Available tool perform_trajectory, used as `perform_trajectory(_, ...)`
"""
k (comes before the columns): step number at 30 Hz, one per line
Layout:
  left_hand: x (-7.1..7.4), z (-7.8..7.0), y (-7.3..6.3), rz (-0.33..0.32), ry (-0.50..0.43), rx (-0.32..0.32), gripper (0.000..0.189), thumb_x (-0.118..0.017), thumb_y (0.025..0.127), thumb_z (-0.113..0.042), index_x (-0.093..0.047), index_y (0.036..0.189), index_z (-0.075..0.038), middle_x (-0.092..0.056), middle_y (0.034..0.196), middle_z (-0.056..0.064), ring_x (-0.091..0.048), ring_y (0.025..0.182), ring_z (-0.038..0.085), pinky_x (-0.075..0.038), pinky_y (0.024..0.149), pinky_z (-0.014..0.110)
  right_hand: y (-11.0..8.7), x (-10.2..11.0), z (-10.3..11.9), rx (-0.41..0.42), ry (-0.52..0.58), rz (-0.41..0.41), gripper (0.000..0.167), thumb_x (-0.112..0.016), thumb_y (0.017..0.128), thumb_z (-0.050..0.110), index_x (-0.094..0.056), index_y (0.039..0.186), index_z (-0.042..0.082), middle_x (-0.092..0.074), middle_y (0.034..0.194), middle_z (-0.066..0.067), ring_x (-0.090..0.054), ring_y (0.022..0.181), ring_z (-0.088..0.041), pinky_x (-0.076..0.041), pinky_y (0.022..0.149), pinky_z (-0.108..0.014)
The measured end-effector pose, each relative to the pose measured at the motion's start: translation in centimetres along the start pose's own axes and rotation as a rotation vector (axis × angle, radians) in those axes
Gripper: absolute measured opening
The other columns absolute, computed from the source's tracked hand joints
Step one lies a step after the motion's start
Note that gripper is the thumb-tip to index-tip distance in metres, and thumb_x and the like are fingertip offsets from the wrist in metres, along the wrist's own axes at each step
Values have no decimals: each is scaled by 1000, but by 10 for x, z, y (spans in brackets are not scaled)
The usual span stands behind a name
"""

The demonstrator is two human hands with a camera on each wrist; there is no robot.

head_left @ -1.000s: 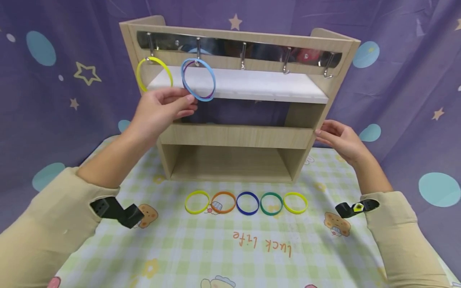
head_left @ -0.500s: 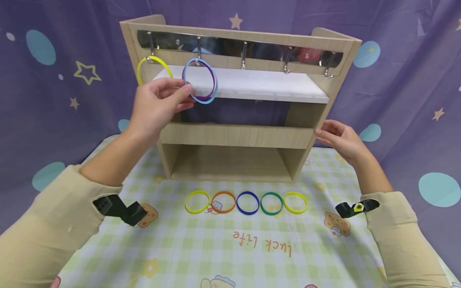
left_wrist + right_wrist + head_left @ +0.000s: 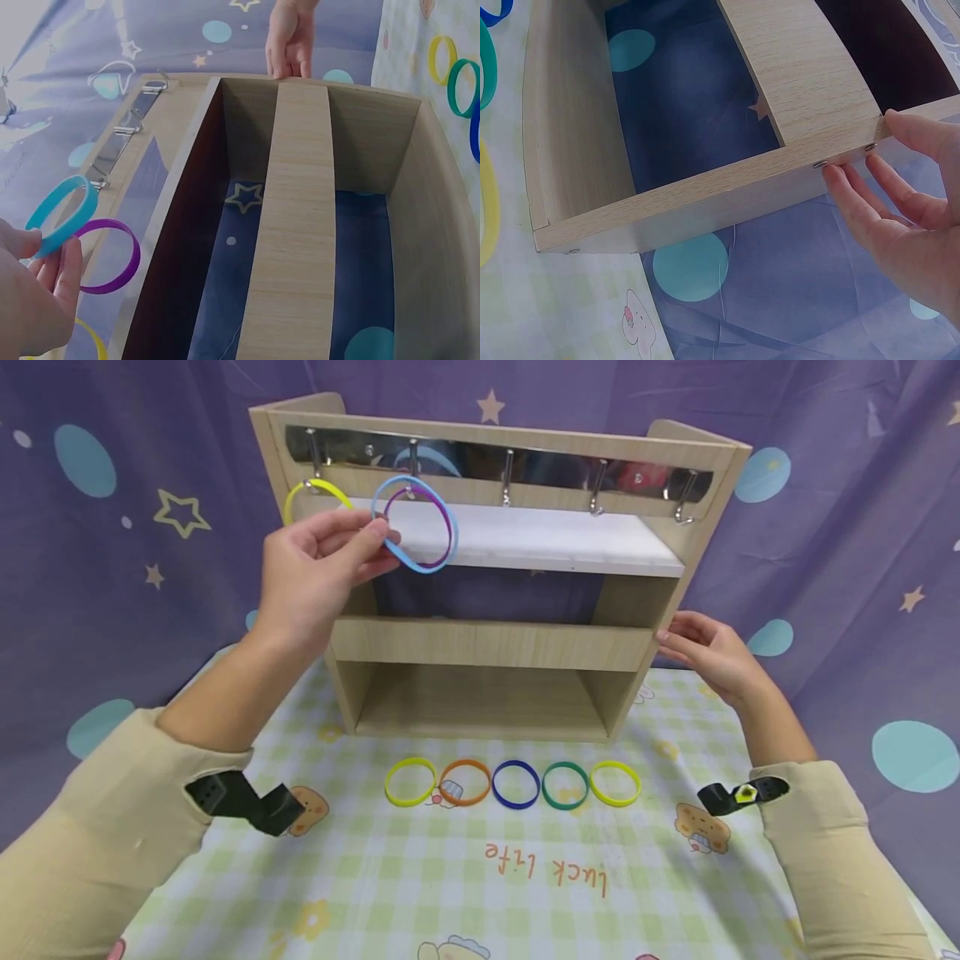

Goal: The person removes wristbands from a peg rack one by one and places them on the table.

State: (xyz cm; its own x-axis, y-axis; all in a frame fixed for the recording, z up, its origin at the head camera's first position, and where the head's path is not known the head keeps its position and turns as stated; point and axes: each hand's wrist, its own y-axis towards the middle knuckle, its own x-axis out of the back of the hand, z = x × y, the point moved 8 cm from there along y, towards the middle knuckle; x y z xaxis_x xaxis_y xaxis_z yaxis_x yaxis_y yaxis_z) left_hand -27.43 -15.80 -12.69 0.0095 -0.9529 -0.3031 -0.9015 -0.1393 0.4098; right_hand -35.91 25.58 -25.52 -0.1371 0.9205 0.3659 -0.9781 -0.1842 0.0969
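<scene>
Before the shelf (image 3: 491, 643), your left hand (image 3: 311, 560) is pinching the light-blue band (image 3: 73, 227), likely flexing easily, by its rim; your right hand (image 3: 708, 652) is gripping the shelf's side.

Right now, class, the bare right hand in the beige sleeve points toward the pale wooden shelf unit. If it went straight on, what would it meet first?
The right hand would probably meet the shelf unit's pale wooden side panel at once; it appears to touch it, though exact contact is unclear.

Purple curtain (image 3: 840, 543), pale stars (image 3: 491, 407), teal ovals (image 3: 915, 756), green-checked tablecloth (image 3: 405, 877)
</scene>
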Motion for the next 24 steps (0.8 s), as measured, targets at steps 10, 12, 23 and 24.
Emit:
perform_trajectory(10, 7, 24, -16, 72, 13, 188, 9, -72, 85, -11, -73, 92, -6, -75, 78, 0, -72, 74, 11, -62, 77, 22, 1, 1, -1, 13, 37, 12, 49, -59, 95, 17, -36, 135, 1, -53, 107, 12, -58, 95, 5, -54, 82, -7)
perform_trajectory(12, 10, 32, -20, 95, 21, 224, 5, -71, 86, -11, -73, 90, -9, -76, 78, -1, -72, 75, 9, -61, 78, 21, 1, 0, -1, 13, 40, 9, 48, -60, 95, 18, -37, 134, 2, -54, 106, 12, -58, 95, 5, -54, 82, -7)
perform_trajectory(23, 35, 77, -40, 127, 102, 470, 10, -66, 90, -9, -72, 84, -14, -74, 79, -5, -71, 78, 7, -60, 82, 19, 1, 1, -2, 5, 38, 0, 48, -60, 95, 19, -38, 133, 2, -53, 106, 11, -58, 95, 4, -54, 83, -8)
perform_trajectory(24, 37, 81, -42, 131, 121, 489, 11, -65, 91, -9, -72, 84, -14, -74, 79, -5, -71, 78, 7, -60, 82, 19, 1, 1, -2, 6, 36, 5, 48, -60, 95, 19, -37, 133, 2, -52, 106, 11, -58, 95, 5, -54, 83, -8)
